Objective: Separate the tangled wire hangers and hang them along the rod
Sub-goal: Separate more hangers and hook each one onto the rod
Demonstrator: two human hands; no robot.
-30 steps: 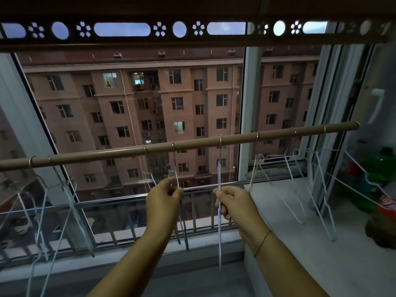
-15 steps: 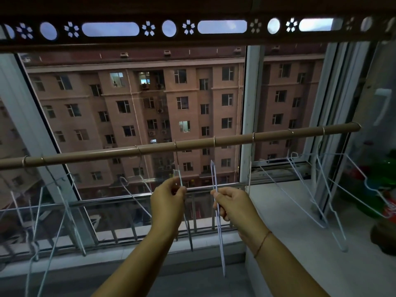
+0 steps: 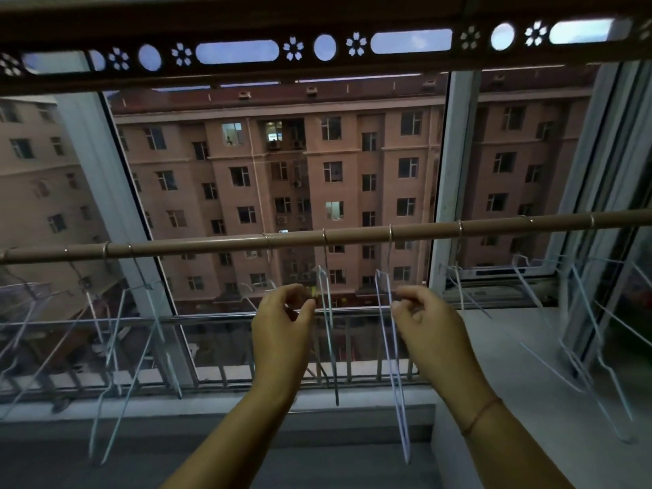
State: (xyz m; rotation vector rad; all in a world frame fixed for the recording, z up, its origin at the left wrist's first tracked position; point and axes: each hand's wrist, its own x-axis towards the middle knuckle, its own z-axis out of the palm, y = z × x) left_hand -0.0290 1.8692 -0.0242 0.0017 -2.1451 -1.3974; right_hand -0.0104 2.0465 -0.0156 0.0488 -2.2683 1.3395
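One brown rod [image 3: 197, 243] runs across the window, its left and right ends cut off by the frame. Wire hooks loop over it at about nine places. At the far left a cluster of hangers [image 3: 116, 333] dangles in a blur; their wires cross, so an exact count there is not possible. Near the middle, two hangers hang edge-on from the rod: the left middle hanger [image 3: 330, 333] and the right middle hanger [image 3: 391, 354], apart from each other. The left hand [image 3: 282, 330] is just left of the first, thumb and forefinger curled close together; whether they pinch any wire is not clear. The right hand [image 3: 428, 322] sits just beside the second, fingers curled with a small gap, and contact with the wire cannot be told either. A thin band circles the right wrist. At the right, several more hangers [image 3: 582, 333] hang over the pale sill [image 3: 511, 354], blurred and partly cut off.
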